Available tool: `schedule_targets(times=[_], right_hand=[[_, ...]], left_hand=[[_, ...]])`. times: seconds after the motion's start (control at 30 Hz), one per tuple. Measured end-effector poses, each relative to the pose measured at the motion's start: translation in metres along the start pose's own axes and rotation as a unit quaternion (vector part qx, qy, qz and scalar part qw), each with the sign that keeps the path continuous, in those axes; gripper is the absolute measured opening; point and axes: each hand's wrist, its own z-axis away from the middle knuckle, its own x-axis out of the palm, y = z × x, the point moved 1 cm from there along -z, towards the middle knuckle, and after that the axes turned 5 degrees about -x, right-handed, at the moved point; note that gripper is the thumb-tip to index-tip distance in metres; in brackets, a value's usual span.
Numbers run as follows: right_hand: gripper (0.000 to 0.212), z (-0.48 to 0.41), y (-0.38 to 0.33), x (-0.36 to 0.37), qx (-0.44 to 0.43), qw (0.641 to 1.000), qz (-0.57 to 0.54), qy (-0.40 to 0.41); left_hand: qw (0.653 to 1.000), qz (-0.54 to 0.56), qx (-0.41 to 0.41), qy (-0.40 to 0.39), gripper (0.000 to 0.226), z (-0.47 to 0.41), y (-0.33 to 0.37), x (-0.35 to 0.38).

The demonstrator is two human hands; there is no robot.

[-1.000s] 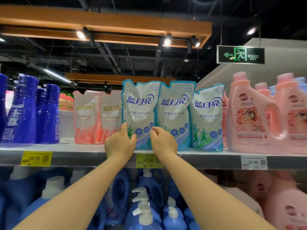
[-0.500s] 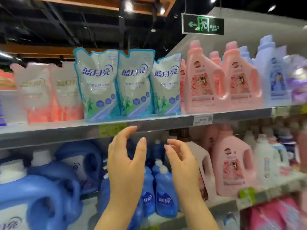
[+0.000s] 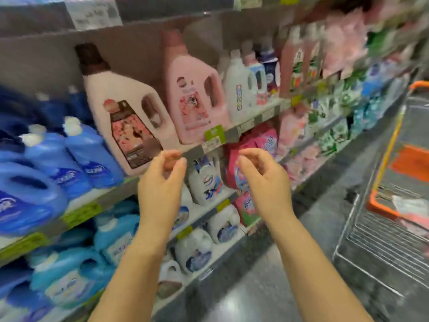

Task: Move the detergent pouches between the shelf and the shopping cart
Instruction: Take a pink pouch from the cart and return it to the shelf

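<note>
The shelf [image 3: 257, 120] fills the left and middle of the view in several tiers running away to the right, and much of it is smeared by blur. The shopping cart [image 3: 371, 240], grey wire with orange trim, stands on the grey floor [image 3: 267, 289] at the right edge of the view, well apart from the shelf front.

Blue bottles [image 3: 76, 159] crowd the left end of the middle tier. Just right of them stands a cream bottle [image 3: 125, 122] with a brown cap, then a pink bottle [image 3: 192, 98] and a white bottle [image 3: 239, 89], all upright near the tier's front edge. One tier down, a white jug [image 3: 206, 180] shows between the two hands.

The left hand [image 3: 160, 184] and right hand [image 3: 264, 180] are raised side by side in front of the shelf edge, apart from each other. Their fingers [image 3: 173, 158] are loosely curled and released, grasping nothing and touching nothing on the shelf.

Pink pouches [image 3: 262, 145] sit at the front edge of the lower tier, just behind the right hand. A pale flat pack [image 3: 408, 204] lies inside the cart near its orange rim, but it is too blurred to tell whether it is a pouch.

A green price tag [image 3: 214, 133] hangs on the middle tier's front edge, above the gap between the hands.
</note>
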Motion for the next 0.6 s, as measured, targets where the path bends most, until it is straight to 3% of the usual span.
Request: schedule_targets(times=[0.3,0.43,0.6], right_hand=[[0.013,-0.017,0.102,-0.250,0.103,0.986,0.103,0.076],[0.011,-0.012,0.140,-0.357,0.180,0.962,0.132,0.155],[0.008,-0.007,0.180,-0.450,0.264,0.918,0.178,0.236]], left_hand=[[0.984,0.058,-0.018,-0.169,0.020,0.063,0.060,0.287],[0.954,0.064,-0.035,-0.292,0.017,0.100,0.081,0.407],[0.923,0.049,-0.028,-0.380,0.021,0.120,0.095,0.519]])
